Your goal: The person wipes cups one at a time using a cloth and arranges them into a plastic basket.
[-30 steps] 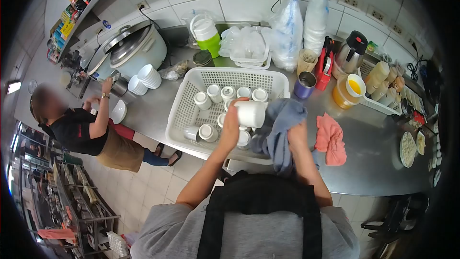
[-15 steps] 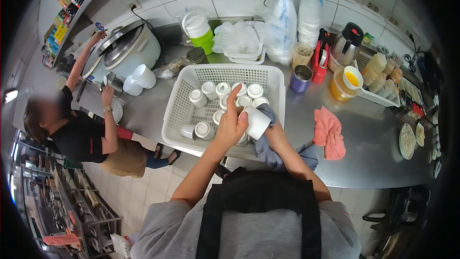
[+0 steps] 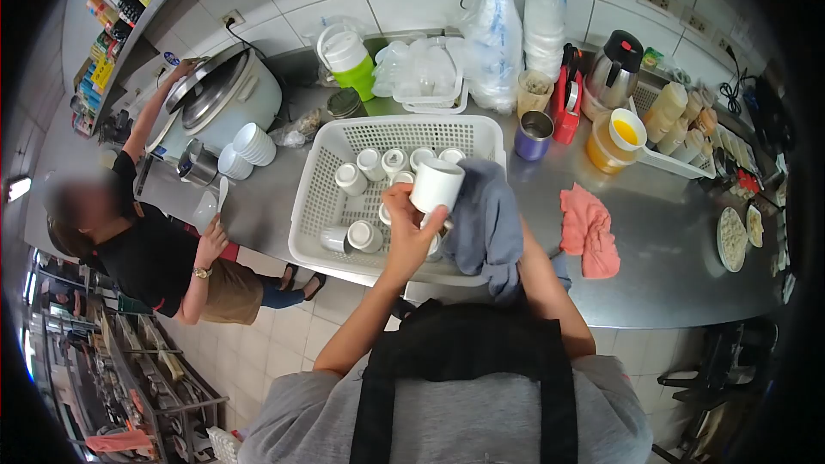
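Note:
A white mug is held above the basket in my left hand, its fingers wrapped round the side and handle. Beside it, a blue-grey cloth hangs bunched over my right hand, which holds it up; the fingers are hidden in its folds. Below is a white plastic basket with several white cups inside, most of them upside down. One cup lies on its side near the basket's front left.
A salmon cloth lies on the steel counter, right of a purple tumbler. Stacked plastic cups stand behind the basket. At left, a person lifts the lid of a large rice cooker and holds a white paddle.
The mug has turned more upright in my left hand. My right hand and the cloth have come away from its mouth to the right. The other person's lower hand now shows a paddle.

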A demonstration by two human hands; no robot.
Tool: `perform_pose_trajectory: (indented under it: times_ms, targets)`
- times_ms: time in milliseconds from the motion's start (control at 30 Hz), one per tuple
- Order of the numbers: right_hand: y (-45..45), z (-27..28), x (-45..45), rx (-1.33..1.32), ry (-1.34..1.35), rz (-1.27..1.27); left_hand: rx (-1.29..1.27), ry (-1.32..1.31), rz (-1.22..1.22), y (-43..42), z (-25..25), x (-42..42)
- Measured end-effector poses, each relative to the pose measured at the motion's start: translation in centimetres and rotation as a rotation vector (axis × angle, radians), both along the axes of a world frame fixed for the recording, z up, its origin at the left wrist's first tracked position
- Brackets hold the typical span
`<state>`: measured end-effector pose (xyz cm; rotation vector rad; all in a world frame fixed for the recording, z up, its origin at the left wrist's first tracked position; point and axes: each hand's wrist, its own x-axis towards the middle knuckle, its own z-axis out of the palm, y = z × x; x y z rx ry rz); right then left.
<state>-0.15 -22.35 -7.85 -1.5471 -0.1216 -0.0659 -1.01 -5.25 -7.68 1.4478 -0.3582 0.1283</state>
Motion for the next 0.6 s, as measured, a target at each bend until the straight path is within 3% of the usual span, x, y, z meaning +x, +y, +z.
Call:
perform_pose_trajectory:
  times_ms: [33,67,167,300,400,500,600]
  targets:
    - [0.9,0.9,0.1,-0.215,-0.225,-0.057,0.042,0.003,-0.011,-0.3,-0.1,-0.3]
    - [2.0,-1.2,-0.6,-0.191,-0.429,-0.189,0.296,-0.138,0.094,-0.4,-1.7,-0.1]
    - [3.2,-1.1,-1.3,0.3,0.009,-0.106,0.534,-0.316,0.194,-1.4,-0.1,-1.7]
    - [3.7,-4.1,-1.3,0.21,0.028,-0.222,0.725,-0.282,0.286,-1.6,0.1,-2.6]
    - [4.3,-5.4,-0.8,0.718,0.332,-0.159,0.784,-0.345,0.276,-1.1,0.7,-2.0]
    - [3.0,-5.6,-1.5,-0.019,-0.133,-0.152,0.782,-0.324,0.263,0.4,0.4,-0.8]
    - [1.9,-1.8,-2.3,0.256,0.176,-0.064,0.79,-0.381,0.433,3.0,1.0,1.4]
